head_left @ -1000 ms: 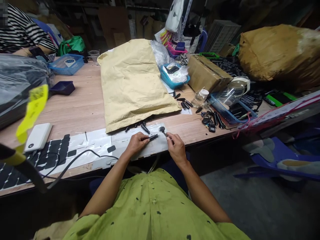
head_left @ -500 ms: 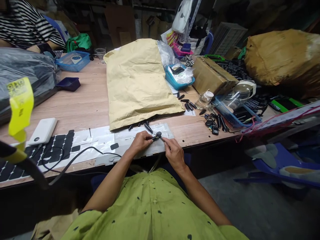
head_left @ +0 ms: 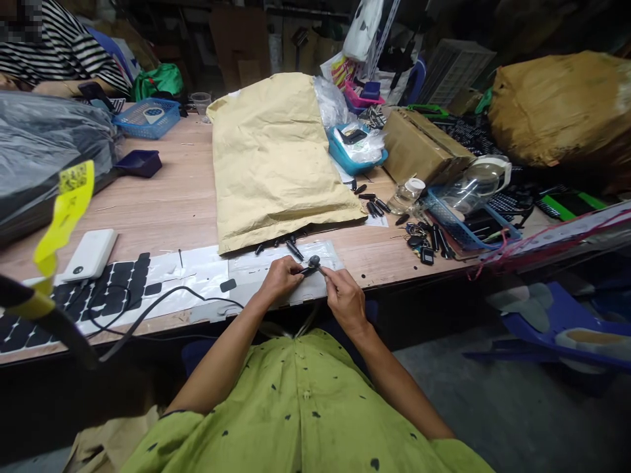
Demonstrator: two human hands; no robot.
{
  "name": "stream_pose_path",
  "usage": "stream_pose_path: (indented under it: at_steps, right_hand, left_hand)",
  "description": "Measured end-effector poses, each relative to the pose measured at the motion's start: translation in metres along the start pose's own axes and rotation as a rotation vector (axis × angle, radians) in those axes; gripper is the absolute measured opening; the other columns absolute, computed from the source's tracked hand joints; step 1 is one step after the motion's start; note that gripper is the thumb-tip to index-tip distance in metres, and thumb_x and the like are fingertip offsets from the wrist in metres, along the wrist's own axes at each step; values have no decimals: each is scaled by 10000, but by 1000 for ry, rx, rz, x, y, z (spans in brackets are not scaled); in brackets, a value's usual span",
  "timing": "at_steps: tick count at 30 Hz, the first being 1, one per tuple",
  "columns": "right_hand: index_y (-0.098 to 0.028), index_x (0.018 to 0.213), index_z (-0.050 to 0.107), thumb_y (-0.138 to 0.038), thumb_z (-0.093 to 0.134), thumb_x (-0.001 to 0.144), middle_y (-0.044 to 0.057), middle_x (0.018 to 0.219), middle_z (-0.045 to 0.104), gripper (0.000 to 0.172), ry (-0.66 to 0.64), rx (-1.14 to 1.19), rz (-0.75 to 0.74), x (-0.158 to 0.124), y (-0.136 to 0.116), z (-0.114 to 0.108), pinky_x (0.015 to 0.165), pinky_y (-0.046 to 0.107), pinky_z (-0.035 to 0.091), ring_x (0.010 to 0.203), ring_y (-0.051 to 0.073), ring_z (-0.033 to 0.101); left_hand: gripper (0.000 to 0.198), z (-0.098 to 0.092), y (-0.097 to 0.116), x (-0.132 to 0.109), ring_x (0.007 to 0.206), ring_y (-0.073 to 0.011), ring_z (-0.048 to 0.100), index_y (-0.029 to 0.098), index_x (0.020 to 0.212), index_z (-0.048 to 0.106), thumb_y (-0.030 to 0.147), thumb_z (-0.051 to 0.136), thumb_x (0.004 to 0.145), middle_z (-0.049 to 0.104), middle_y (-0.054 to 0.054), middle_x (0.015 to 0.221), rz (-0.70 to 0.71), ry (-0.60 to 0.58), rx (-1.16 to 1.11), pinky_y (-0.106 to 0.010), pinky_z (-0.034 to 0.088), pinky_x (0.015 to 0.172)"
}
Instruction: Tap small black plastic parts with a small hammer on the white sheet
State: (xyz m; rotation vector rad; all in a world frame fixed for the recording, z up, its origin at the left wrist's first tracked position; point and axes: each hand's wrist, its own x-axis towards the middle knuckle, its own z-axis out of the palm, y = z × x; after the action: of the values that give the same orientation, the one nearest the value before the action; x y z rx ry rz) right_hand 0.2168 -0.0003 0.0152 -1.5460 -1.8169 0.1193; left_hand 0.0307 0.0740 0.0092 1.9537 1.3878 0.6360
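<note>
Near the table's front edge, my left hand (head_left: 282, 281) pinches a small black part with a round knob-like end (head_left: 314, 261); its exact kind is too small to make out. Opposite it, my right hand (head_left: 346, 297) is closed on a thin piece, perhaps a tool, whose tip meets the round end. Both hands are over a pale plastic-covered sheet (head_left: 236, 266). Just beyond them, several small black cylindrical pieces (head_left: 294, 249) lie along the lower edge of a large beige paper package (head_left: 276, 157).
To the left are a white power bank (head_left: 91, 255) with a cable and a sheet of black stickers (head_left: 121, 286). Keys (head_left: 419, 236), a clear jar (head_left: 407, 196) and a blue basket (head_left: 444, 213) stand right. A person in a striped top (head_left: 73, 49) sits far left.
The view has shifted slightly, so the table's things appear a little further right. Both hands keep their hold on the small black part, with hardly any movement between them.
</note>
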Motion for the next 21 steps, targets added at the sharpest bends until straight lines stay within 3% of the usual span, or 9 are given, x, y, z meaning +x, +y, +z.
stream_pose_path:
  at_steps: [8, 21]
  right_hand:
    - [-269, 1196, 755, -208, 453, 1006, 61, 899, 702, 362, 18, 71, -40, 6, -15, -9, 807, 273, 532, 851, 176, 663]
    - [-269, 1177, 765, -169, 465, 984, 54, 847, 690, 370, -39, 22, -91, -6, -6, 2, 756, 262, 518, 811, 176, 644]
  left_hand:
    - [221, 4, 1, 2, 736, -159, 650, 218, 854, 828, 136, 705, 690, 730, -6, 821, -77, 7, -45, -259, 518, 712]
    - [134, -1, 4, 3, 698, -145, 605, 177, 750, 795, 126, 691, 682, 663, 13, 719, -67, -36, -87, -241, 469, 676]
